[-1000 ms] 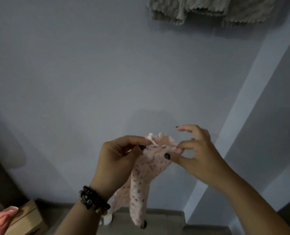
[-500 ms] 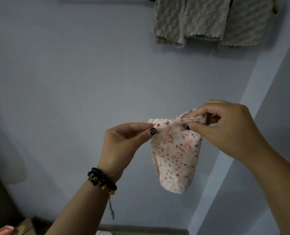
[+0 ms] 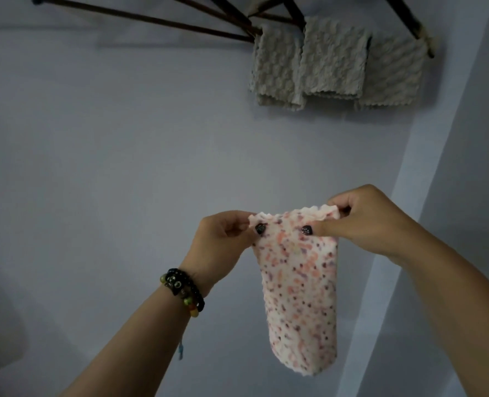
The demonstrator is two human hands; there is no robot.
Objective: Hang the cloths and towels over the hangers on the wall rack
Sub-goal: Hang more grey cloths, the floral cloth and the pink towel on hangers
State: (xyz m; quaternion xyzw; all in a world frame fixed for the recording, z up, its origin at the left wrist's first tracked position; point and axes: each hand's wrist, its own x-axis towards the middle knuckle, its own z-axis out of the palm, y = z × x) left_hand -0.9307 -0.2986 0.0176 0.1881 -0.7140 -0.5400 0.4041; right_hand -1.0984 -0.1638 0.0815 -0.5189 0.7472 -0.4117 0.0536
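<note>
Change: both hands and the cloth now sit lower in the view than half a second ago, and the dark rods of the wall rack (image 3: 140, 15) have come into sight at the top; the cloth's upper hem is now drawn out nearly level.
Hidden or cut off: rack rods run out of the top edge, so their mounting cannot be made out; the rod ends under the grey towels (image 3: 334, 58) are covered by fabric; the fingers behind the cloth's hem are hidden by it.
Speckled cloth (image 3: 300, 293): white with pink and dark flecks, hanging straight down between the two hands, well below the rack and apart from it.
Left hand (image 3: 223, 242): pinches the left corner of the hem, thumb in front, dark-painted nail showing.
Right hand (image 3: 366, 222): pinches the right corner of the hem, thumb pressed on the near face, fingers curled above.
Bead bracelets (image 3: 184, 290): on the left wrist.
Grey towels: three, draped side by side over the rods, overlapping.
Wall (image 3: 108, 153): plain, pale blue-grey, behind everything.
</note>
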